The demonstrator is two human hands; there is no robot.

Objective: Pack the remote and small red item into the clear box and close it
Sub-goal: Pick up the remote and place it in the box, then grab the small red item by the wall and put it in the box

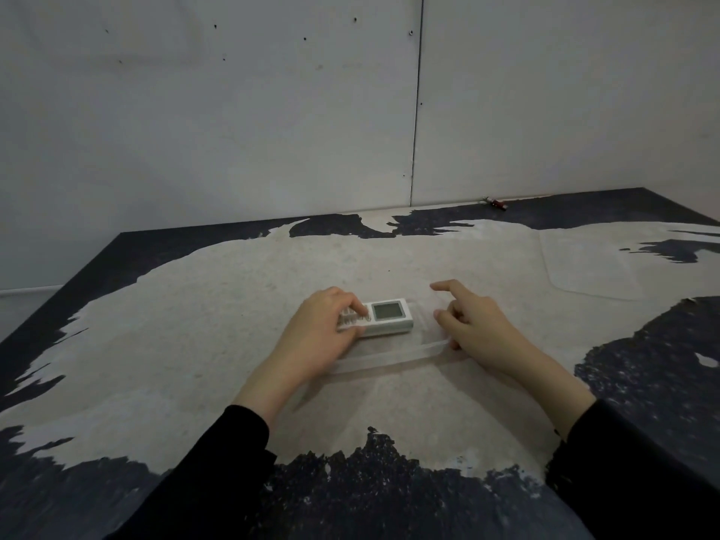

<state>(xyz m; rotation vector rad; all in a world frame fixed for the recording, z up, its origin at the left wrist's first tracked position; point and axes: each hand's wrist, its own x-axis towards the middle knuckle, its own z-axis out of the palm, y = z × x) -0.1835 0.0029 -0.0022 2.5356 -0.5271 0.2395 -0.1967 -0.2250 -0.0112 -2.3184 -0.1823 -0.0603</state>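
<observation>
A white remote (383,316) with a small grey screen lies inside a shallow clear box (405,354) at the middle of the table. My left hand (323,337) grips the remote's left end, fingers over its buttons. My right hand (473,325) rests at the box's right end, thumb and curled fingers on its rim, the index finger stretched out and free. A small red item (498,205) lies far off by the wall at the back of the table. A clear flat lid (592,263) lies on the table at the right.
The table (195,325) has a worn top, pale in the middle with dark patches at its edges. Grey wall panels (233,111) stand close behind it. My black sleeves (218,461) reach in from the near edge.
</observation>
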